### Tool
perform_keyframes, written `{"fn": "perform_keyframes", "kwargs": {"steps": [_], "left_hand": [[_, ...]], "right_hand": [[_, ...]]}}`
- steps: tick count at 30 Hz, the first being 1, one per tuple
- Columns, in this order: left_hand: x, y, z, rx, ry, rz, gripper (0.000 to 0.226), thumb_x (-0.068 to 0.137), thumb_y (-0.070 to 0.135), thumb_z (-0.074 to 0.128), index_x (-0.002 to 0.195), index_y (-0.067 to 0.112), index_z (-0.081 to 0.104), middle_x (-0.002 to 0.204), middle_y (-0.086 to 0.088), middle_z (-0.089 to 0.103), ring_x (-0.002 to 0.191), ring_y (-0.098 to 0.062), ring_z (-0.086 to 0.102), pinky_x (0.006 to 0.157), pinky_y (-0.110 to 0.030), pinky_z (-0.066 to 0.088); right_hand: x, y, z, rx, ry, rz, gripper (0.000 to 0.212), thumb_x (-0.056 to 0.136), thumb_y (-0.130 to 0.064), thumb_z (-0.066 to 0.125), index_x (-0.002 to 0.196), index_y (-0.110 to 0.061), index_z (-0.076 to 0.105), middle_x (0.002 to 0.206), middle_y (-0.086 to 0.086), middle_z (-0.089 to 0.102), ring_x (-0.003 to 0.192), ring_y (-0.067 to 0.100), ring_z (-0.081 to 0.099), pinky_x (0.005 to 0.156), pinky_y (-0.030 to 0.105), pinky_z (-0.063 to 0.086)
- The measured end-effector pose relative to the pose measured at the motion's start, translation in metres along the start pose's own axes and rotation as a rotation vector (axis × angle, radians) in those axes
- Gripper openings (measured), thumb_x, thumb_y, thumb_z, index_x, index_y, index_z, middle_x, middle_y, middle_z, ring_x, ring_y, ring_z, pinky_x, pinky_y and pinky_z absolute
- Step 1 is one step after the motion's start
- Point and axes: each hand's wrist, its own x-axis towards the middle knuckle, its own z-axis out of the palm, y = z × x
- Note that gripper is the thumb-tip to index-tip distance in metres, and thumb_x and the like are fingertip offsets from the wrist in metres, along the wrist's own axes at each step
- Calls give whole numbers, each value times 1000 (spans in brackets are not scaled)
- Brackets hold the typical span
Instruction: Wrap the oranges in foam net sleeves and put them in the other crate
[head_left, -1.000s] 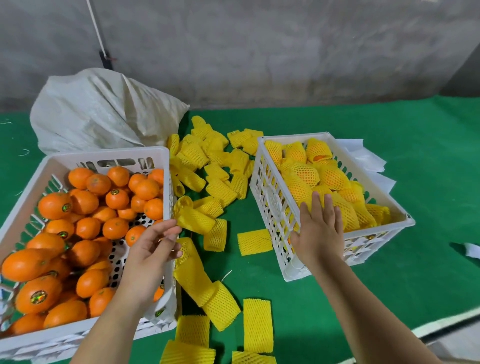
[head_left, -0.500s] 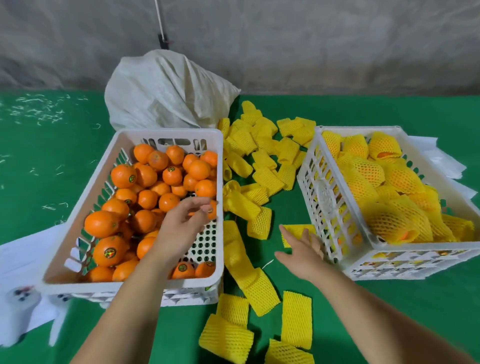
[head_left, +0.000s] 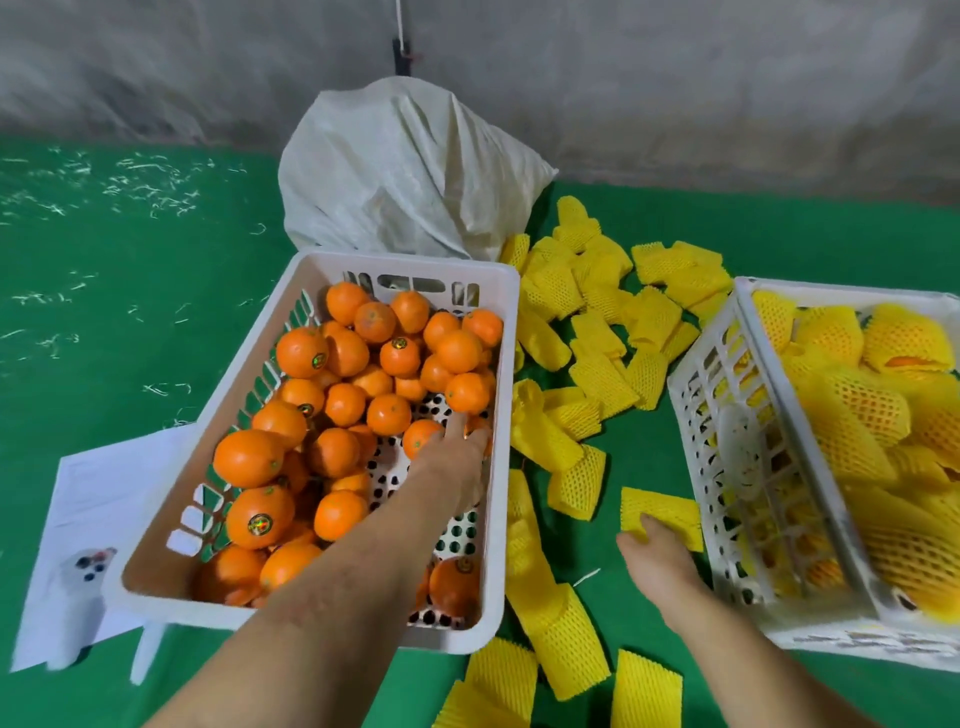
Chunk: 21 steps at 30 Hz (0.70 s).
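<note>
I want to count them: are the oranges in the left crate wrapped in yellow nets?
No, the oranges in the left crate are bare.

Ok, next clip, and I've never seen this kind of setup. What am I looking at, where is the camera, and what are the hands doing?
There is no machine here: a person works with bare hands, and the single camera sits on their head, looking forward and down.

On the green cloth stand two white crates. The left crate holds bare oranges; the right crate holds oranges already inside yellow foam net sleeves. Loose sleeves lie scattered between the crates, and a white sack sits behind.

The left hand reaches into the left crate, fingers among the oranges; whether it has a grip on one cannot be told. The right hand touches a flat sleeve on the cloth beside the right crate, not yet lifted.
</note>
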Motion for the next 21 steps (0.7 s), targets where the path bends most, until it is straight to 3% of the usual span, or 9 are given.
{"fn": "perform_keyframes", "kwargs": {"steps": [3, 5, 7, 10, 12, 14, 16, 18, 21], "left_hand": [[10, 3, 20, 83, 79, -38, 95, 93, 29, 73, 165, 24, 12, 157, -17, 19, 140, -44, 35, 115, -53, 37], [13, -1, 28, 97, 144, -65, 96, 91, 29, 75, 163, 25, 10, 152, -16, 25, 135, -42, 38, 115, -51, 36], [16, -6, 31, 60, 175, -85, 91, 91, 23, 75, 158, 30, 14, 153, -16, 24, 134, -41, 40, 114, -49, 38], [15, -8, 31, 29, 188, -74, 76, 94, 16, 71, 151, 31, 22, 152, -10, 32, 132, -38, 47, 111, -47, 44], [12, -8, 29, 78, 200, -84, 68, 98, 19, 68, 150, 29, 25, 150, -8, 38, 132, -37, 49, 110, -47, 45], [10, -9, 26, 179, 186, -108, 67, 98, 23, 69, 152, 28, 28, 150, -9, 39, 136, -37, 44, 112, -47, 42], [7, -9, 25, 248, 163, -111, 65, 96, 24, 71, 150, 27, 34, 147, -12, 37, 135, -37, 40, 112, -47, 38], [6, -8, 24, 261, 145, -95, 72, 94, 24, 74, 153, 25, 32, 148, -12, 36, 136, -37, 39, 113, -46, 38], [2, -3, 15, 159, 97, -102, 77, 95, 25, 75, 157, 21, 29, 153, -12, 40, 145, -39, 37, 118, -48, 36]], "right_hand": [[-4, 0, 0, -23, 33, -39, 68, 102, -32, 58, 162, -20, 27, 166, 8, 27, 142, 36, 43, 110, 44, 45], [-3, 2, -3, -192, 49, -85, 70, 101, -38, 60, 160, -16, 29, 165, 9, 25, 141, 36, 43, 108, 43, 46], [-1, 2, -11, -439, 132, -108, 67, 97, -52, 60, 149, -16, 43, 155, 9, 39, 137, 35, 45, 109, 42, 42], [5, -3, -28, -687, 188, -138, 39, 89, -56, 68, 104, -21, 59, 110, 4, 65, 110, 30, 62, 87, 36, 50], [7, -8, -34, -658, 170, -99, 33, 92, -45, 69, 76, -21, 54, 76, -1, 59, 84, 27, 63, 64, 29, 44], [6, -11, -32, -636, 165, -79, 32, 97, -38, 61, 73, -19, 52, 72, 0, 58, 75, 26, 60, 59, 27, 40], [1, -11, -26, -494, 112, -116, 29, 100, -34, 57, 76, -18, 52, 73, 1, 59, 69, 22, 57, 57, 29, 37], [-9, -11, -13, -192, 54, -163, 31, 102, -30, 59, 74, -18, 54, 70, 1, 58, 65, 18, 55, 57, 29, 37], [-28, -14, 1, 336, 55, -137, 18, 102, -34, 61, 89, -23, 66, 89, 4, 69, 83, 21, 64, 68, 32, 49]]}}
